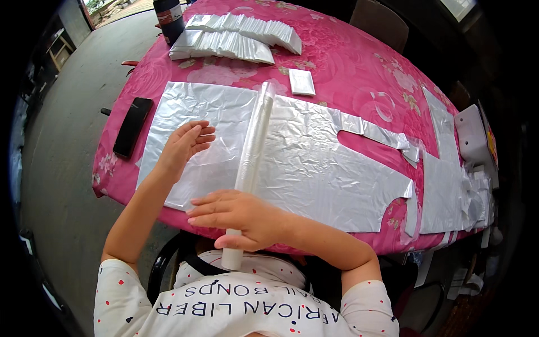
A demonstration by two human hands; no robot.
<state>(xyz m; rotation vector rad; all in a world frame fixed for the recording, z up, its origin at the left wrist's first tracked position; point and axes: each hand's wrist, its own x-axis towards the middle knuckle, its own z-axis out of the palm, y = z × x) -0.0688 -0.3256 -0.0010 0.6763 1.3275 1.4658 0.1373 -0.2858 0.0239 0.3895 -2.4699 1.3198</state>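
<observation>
A roll of clear plastic film [256, 140] on a white tube [232, 257] runs from mid-table toward my body. Over its near end lies my right hand [238, 218], fingers stretched to the left and thumb apart, not wrapped round the tube. Whether the palm touches the roll is hard to see. My left hand [187, 144] hovers over the left part of a crinkled silvery-white plastic sheet [208, 104], fingers loosely bent and holding nothing. Right of the roll, a flat plastic piece with curved cut-outs, like a disposable apron [331, 168], lies spread out.
Folded plastic packets [236, 42] lie in two rows at the back, beside a dark bottle [169, 21]. One single packet [302, 82] sits beyond the roll. A black phone [133, 127] lies at left. More plastic sheets [441, 191] and a white box [474, 133] occupy the right end.
</observation>
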